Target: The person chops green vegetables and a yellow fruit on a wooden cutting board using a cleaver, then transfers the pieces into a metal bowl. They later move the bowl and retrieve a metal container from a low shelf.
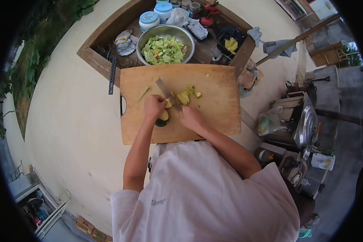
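My right hand (192,118) grips a kitchen knife (165,88) with a broad rectangular blade, slanting up and left over the wooden cutting board (219,113). Just left of the blade, my left hand (155,106) pinches a yellow vegetable piece (168,103) with its fingertips. Below that hand lies a larger pale-fleshed vegetable chunk (164,115), with a dark rounded piece (161,123) at its lower end. To the right of the knife sit cut yellow-green slices (183,98) and small green trimmings (191,88). A thin green stem (146,89) rests on the board's left side.
Beyond the board, a steel bowl (190,40) of chopped green vegetable stands in a wooden-framed tray (92,40). Lidded white jars (149,21), a red tool (211,13) and gloves (124,37) surround it. A stove with a metal lid (308,125) stands right.
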The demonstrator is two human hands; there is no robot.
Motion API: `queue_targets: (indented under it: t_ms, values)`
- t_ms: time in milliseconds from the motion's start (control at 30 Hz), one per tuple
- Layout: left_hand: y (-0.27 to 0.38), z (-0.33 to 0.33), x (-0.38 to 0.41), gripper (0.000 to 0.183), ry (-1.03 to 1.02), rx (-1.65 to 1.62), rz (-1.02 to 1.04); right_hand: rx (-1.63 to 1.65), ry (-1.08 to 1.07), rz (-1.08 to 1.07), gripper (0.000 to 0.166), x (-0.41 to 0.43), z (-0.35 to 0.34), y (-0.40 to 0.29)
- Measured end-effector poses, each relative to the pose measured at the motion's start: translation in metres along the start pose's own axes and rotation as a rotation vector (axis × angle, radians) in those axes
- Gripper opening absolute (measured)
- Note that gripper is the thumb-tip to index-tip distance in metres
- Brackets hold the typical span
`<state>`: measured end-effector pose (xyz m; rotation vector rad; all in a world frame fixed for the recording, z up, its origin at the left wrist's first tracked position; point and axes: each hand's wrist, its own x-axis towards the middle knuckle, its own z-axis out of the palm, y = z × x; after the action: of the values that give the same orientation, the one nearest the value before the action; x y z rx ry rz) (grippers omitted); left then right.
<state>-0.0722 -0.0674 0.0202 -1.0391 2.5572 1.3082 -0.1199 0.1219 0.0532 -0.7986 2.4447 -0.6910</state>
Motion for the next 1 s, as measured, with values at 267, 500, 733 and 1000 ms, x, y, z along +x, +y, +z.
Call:
queue_targets:
  t_ms: [267, 500, 733, 1000]
  values:
    - [-0.036, -0.022, 0.020, 0.023, 0.532, -0.089, 0.315, 0.077, 0.007, 0.026, 0.026, -0.018, -0.016, 0.024]
    - [-0.060, -0.032, 0.034, 0.016, 0.393, -0.010, 0.150, 0.184, -0.109, 0.069, 0.030, -0.020, -0.017, 0.019]
    - [-0.065, -0.050, 0.010, 0.012, 0.419, 0.151, -0.021, 0.146, -0.139, 0.010, 0.030, -0.020, -0.023, 0.007]
    - [-0.080, -0.058, -0.019, 0.015, 0.382, 0.038, -0.013, 0.096, -0.180, 0.065, 0.029, -0.007, -0.008, 0.027]
